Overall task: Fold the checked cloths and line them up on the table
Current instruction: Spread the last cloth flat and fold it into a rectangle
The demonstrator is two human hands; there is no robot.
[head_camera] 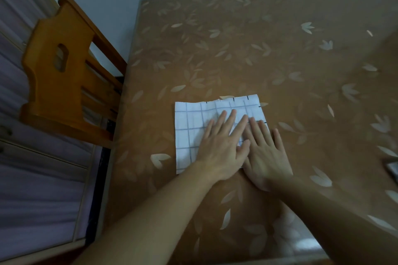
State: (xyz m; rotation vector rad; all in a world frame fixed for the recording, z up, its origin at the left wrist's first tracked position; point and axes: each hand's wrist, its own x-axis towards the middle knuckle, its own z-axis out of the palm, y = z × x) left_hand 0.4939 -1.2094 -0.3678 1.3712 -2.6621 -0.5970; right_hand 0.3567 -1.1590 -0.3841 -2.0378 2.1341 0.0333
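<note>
You had one white, blue-checked folded cloth [200, 129] on the brown leaf-patterned table [258, 54]. Your left hand [219, 148] and right hand [267, 155] (two, side by side) pressed it flat, fingers straight. One orange wooden chair [62, 75] stood left.

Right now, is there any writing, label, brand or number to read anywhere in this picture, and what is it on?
None: no readable text shows.
The checked cloth under the left hand and right hand bears only grid lines.
The table cover shows only a leaf pattern.
The wooden chair carries no mark.
A grey object at the right edge is cut off and blurred; nothing legible.
</note>
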